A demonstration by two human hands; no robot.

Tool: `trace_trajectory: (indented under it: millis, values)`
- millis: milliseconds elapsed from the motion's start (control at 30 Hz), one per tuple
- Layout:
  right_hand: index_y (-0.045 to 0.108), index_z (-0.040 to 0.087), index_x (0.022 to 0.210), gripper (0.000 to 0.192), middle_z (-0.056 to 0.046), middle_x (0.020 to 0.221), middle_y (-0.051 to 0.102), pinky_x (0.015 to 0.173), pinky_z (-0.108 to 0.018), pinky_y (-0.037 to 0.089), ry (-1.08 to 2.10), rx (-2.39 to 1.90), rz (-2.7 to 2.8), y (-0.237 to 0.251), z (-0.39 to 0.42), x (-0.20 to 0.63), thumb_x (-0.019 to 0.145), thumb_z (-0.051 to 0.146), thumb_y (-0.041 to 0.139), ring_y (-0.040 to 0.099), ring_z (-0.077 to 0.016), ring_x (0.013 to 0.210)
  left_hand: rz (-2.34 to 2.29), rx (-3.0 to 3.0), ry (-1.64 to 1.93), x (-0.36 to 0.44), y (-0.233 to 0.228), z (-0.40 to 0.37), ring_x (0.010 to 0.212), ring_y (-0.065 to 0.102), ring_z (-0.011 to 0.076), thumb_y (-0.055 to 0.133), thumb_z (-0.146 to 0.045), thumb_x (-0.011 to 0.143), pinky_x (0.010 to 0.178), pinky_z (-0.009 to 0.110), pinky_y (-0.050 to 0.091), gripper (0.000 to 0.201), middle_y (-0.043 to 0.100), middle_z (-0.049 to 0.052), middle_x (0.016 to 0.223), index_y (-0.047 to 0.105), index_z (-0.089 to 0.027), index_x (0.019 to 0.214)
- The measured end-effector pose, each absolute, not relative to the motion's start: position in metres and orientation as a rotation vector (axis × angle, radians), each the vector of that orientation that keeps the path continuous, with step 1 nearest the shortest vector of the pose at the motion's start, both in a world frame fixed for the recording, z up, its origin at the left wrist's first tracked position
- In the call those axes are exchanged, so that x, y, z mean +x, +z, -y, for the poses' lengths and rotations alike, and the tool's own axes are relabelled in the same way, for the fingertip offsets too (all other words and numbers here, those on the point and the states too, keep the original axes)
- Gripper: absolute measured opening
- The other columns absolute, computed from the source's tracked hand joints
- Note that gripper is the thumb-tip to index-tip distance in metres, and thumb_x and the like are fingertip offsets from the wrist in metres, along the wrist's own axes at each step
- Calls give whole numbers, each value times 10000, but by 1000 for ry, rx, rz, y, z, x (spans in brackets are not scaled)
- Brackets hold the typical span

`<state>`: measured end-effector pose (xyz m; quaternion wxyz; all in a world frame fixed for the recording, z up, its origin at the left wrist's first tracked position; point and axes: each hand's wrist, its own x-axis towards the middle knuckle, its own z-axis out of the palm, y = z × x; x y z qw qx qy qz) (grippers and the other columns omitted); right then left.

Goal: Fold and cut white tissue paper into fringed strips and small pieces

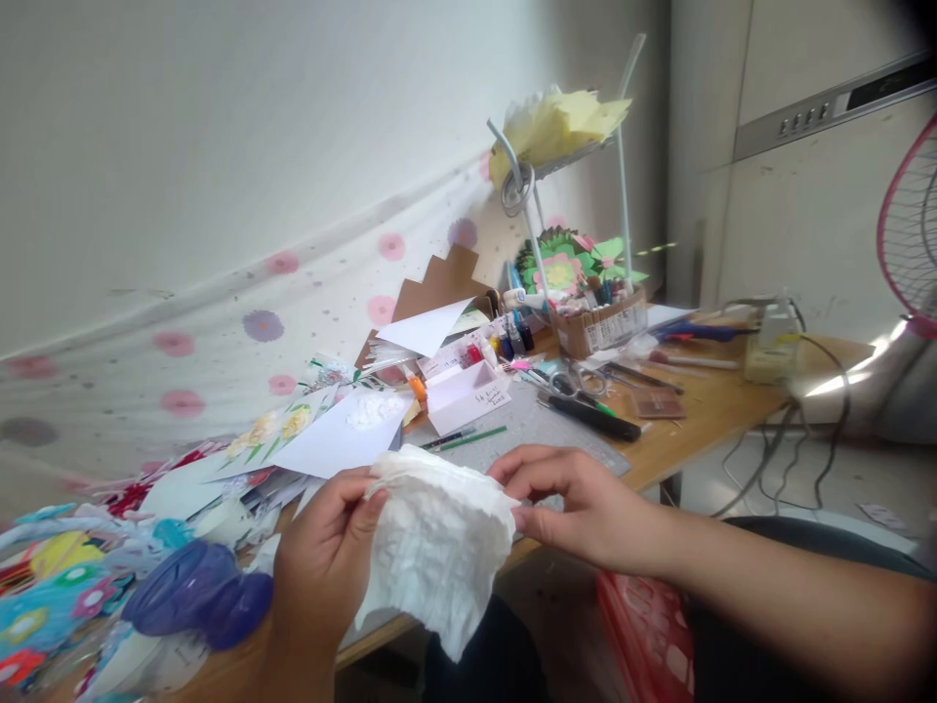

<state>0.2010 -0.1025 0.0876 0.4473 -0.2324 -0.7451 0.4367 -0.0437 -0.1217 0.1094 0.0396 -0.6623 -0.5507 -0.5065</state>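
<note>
A crumpled white tissue (439,547) hangs spread between my two hands over the table's front edge. My left hand (329,542) pinches its upper left corner between thumb and fingers. At the tissue's upper right edge, the thumb and fingers of my right hand (563,493) are closed on it. The sheet looks thin and wrinkled, and its lower end droops below the tabletop. Behind it lie a grey cutting mat (505,439) and a green pencil (475,436).
Left of my hands stand a purple cup-like container (190,591) and felt flowers (44,615). Farther back are a white paper box (468,398), scissors (578,381), a black-handled tool (592,418) and a cardboard box of supplies (604,327). A pink fan (912,234) stands at the right.
</note>
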Motion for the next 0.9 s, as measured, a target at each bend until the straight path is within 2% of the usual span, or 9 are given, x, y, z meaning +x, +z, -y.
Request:
trace_trajectory:
  millis: [67,167,267,367,567,700,800,900]
  values:
    - [677,140,778,108,-94,1021,606,732,-276,465,1174,-583,1811,88,102,203,749,221,611,586,-189,897,1657,-2030,-1550,-45,109,122,748,605,173,581,-353,754,648,255,467,153,665,17,816,604,-203,734]
    - [671,147,855,285,-88,1017,596,702,-282,467,1247,-603,1805,88,101,204,747,404,611,574,-202,885,1595,-2037,-1520,-44,109,122,775,611,176,575,-331,761,672,259,470,132,667,15,823,612,-209,728]
    - [656,152,889,408,-75,957,597,696,-283,457,1147,-676,1859,88,100,199,690,508,632,563,-202,844,1526,-2104,-1423,-41,112,124,771,616,165,569,-296,770,671,249,469,101,668,5,822,621,-218,733]
    - [620,151,902,458,-70,926,597,670,-277,444,979,-815,1912,88,100,190,622,506,693,547,-198,802,1439,-2194,-1295,-38,115,124,772,617,154,549,-256,789,690,240,464,89,669,0,828,625,-224,756]
    - [613,173,864,354,-51,888,605,644,-272,443,877,-978,1956,85,95,184,609,389,728,549,-188,758,1384,-2216,-1196,-42,115,126,808,621,153,541,-212,795,723,238,458,86,664,-2,875,623,-233,803]
    - [649,184,943,432,-68,971,615,734,-303,456,883,-891,1981,83,94,186,583,397,755,565,-221,862,1365,-2251,-1156,-46,114,129,843,614,151,539,-170,795,752,242,451,115,653,2,924,616,-237,847]
    - [678,180,870,311,-76,1002,612,826,-307,441,885,-748,1970,86,96,185,617,347,750,559,-224,948,1364,-2289,-1118,-44,113,129,832,615,154,528,-166,800,726,249,459,124,656,10,928,616,-234,855]
    - [691,184,834,237,-83,1048,596,855,-305,434,896,-693,1922,89,97,181,659,340,728,561,-213,964,1374,-2309,-1109,-38,114,130,825,617,168,510,-183,809,700,264,471,124,667,21,906,625,-225,831]
